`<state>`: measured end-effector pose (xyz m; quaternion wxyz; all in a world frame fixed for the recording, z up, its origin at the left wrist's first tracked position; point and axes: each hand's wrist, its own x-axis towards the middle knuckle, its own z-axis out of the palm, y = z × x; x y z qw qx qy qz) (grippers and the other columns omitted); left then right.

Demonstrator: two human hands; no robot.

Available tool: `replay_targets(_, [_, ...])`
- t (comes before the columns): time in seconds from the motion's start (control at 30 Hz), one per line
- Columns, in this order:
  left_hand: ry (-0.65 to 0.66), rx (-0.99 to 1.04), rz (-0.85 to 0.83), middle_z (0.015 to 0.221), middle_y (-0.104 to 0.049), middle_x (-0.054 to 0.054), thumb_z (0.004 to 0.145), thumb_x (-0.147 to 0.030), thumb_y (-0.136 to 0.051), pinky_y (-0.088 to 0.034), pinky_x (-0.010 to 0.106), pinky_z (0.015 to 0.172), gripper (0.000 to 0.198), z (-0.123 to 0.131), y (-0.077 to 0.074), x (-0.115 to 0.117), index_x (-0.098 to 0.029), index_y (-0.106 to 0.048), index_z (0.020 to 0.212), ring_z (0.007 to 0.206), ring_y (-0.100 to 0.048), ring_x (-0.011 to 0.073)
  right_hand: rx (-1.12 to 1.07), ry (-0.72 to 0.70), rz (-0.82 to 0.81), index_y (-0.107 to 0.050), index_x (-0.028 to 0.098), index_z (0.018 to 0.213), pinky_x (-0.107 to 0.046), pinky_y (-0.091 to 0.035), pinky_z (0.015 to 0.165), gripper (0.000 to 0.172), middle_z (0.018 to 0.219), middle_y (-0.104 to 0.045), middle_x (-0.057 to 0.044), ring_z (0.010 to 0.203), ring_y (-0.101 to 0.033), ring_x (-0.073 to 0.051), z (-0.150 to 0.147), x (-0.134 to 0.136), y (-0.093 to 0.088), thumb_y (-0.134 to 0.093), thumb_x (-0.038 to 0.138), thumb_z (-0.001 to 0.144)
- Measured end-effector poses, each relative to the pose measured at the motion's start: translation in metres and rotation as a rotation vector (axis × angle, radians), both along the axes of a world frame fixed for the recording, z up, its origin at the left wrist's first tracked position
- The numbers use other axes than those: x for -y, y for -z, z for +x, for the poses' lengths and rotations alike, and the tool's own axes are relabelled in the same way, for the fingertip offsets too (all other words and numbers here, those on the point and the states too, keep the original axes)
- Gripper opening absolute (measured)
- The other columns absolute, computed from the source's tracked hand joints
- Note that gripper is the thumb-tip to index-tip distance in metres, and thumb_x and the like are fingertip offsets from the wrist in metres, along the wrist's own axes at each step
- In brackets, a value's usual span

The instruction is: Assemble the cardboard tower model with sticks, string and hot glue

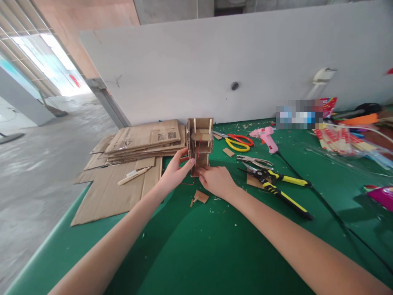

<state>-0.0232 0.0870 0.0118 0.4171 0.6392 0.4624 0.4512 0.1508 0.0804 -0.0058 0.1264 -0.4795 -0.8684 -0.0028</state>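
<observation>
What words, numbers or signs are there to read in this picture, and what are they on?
No word or number is clear enough to quote.
Stack of flat brown cardboard sheets: dark square codes and another dark print, too blurred.
Red-and-white printed wrappers: marks like letters, too blurred.
Shiny red plastic packet: pale marks, too blurred.
Pink plastic glue gun: red patch on the handle, too small.
Upright brown cardboard model: no writing visible.

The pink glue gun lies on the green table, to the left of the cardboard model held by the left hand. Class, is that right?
Not quite: the side is wrong. The head view shows the pink glue gun on the green table, to the right of the cardboard model held by the left hand.
</observation>
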Motion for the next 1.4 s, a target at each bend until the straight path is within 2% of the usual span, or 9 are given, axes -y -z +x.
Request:
replay_targets(0.13, [-0.006,0.010,0.015,0.142,-0.055,0.016,0.087,-0.046,-0.062,-0.051,0.047,0.099,0.051,-0.0010,0.0028,-0.0021,-0.016,-0.051,0.127,0.129,-0.054,0.0337,0.002,0.022,0.002,-0.067,0.021,0.113,-0.031,-0.046,0.067,0.031,0.105,-0.075,-0.006,0.086,-0.071,-0.022,0.0004,0.0002,-0.0005,-0.041,0.024,0.095])
replay_targets(0.3, [-0.002,0.007,0.017,0.142,-0.054,0.016,0.088,-0.044,-0.061,-0.050,0.048,0.102,0.050,-0.0012,0.0032,-0.0022,-0.016,-0.050,0.128,0.129,-0.053,0.0333,0.022,-0.031,0.005,-0.068,0.025,0.114,-0.031,-0.046,0.066,0.032,0.111,-0.074,-0.003,0.090,-0.071,-0.021,0.0003,-0.0004,-0.0009,-0.041,0.024,0.095])
replay_targets(0.47, [0.007,0.002,0.023,0.142,-0.054,0.016,0.088,-0.045,-0.061,-0.051,0.047,0.099,0.051,-0.0009,0.0026,-0.0019,-0.015,-0.050,0.128,0.129,-0.054,0.0336,0.055,-0.058,0.011,-0.066,0.024,0.117,-0.034,-0.046,0.065,0.035,0.110,-0.074,-0.005,0.088,-0.071,-0.023,-0.0002,0.0003,-0.0016,-0.039,0.023,0.096])
replay_targets(0.67, [0.011,-0.005,0.029,0.142,-0.054,0.016,0.088,-0.046,-0.060,-0.056,0.043,0.088,0.053,-0.0017,0.0050,-0.0040,-0.016,-0.049,0.130,0.128,-0.054,0.0347,0.043,0.025,0.012,-0.061,0.018,0.118,-0.035,-0.047,0.064,0.032,0.104,-0.074,-0.009,0.083,-0.071,-0.025,-0.0012,0.0011,-0.0012,-0.041,0.023,0.094])
replay_targets(0.8, [0.004,-0.020,0.021,0.141,-0.055,0.015,0.088,-0.045,-0.060,-0.058,0.038,0.080,0.051,-0.0009,0.0050,-0.0039,-0.017,-0.049,0.129,0.126,-0.056,0.0337,0.039,0.045,0.009,-0.060,0.019,0.121,-0.036,-0.048,0.063,0.034,0.104,-0.074,-0.009,0.082,-0.072,-0.027,-0.0033,-0.0013,0.0004,-0.040,0.026,0.094])
replay_targets(1.07, [0.005,-0.023,0.032,0.142,-0.054,0.015,0.089,-0.045,-0.059,-0.057,0.037,0.081,0.048,-0.0002,0.0066,-0.0040,-0.017,-0.049,0.127,0.128,-0.054,0.0328,0.041,0.071,-0.036,-0.060,0.022,0.116,-0.036,-0.049,0.065,0.030,0.099,-0.075,-0.008,0.082,-0.072,-0.027,-0.0043,-0.0057,0.0023,-0.041,0.030,0.094])
replay_targets(1.4, [0.013,0.006,0.036,0.142,-0.054,0.015,0.088,-0.048,-0.061,-0.057,0.040,0.085,0.051,-0.0005,0.0099,-0.0056,-0.018,-0.050,0.127,0.128,-0.055,0.0329,0.003,0.138,-0.026,-0.055,0.018,0.121,-0.037,-0.050,0.066,0.032,0.098,-0.076,-0.010,0.083,-0.073,-0.028,-0.0045,-0.0041,0.0050,-0.037,0.026,0.096])
